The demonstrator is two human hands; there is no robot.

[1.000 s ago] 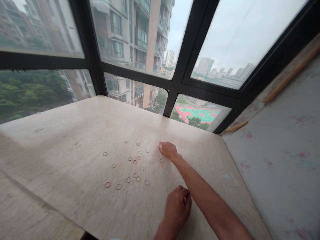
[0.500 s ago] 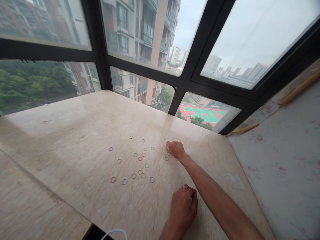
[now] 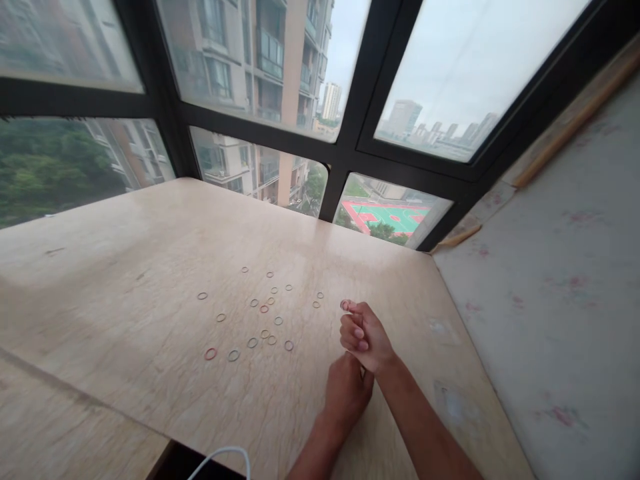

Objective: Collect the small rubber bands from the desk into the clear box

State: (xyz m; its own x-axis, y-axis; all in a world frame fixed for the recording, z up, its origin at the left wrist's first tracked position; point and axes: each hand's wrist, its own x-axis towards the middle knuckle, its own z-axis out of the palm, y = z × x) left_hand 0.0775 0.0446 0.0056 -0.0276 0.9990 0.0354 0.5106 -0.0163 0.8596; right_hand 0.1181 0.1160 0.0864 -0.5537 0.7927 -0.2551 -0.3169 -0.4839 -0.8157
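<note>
My right hand (image 3: 367, 337) is raised above the stone surface, thumb and index finger pinching a small reddish rubber band (image 3: 345, 305). The other fingers are curled in. Just below and touching or overlapping it in view is my left hand (image 3: 345, 390), closed, back of the hand up; what its fingers hold, if anything, is hidden. Left of both hands lie several thin coloured rubber bands, among them a red one (image 3: 211, 354), a blue-grey one (image 3: 234, 355), a purple one (image 3: 289, 345) and a yellowish one (image 3: 317, 305).
The pale marble-patterned surface (image 3: 150, 280) reaches back to dark-framed windows (image 3: 260, 137). A patterned wall (image 3: 550, 320) stands at the right. At the bottom edge a white cable (image 3: 225, 450) crosses a dark opening (image 3: 175, 460). Clear plastic pieces (image 3: 453, 403) lie near the wall.
My right hand has drawn back from the far bands toward my left hand, lifting with a reddish band in its fingertips. The camera view has shifted slightly to the right.
</note>
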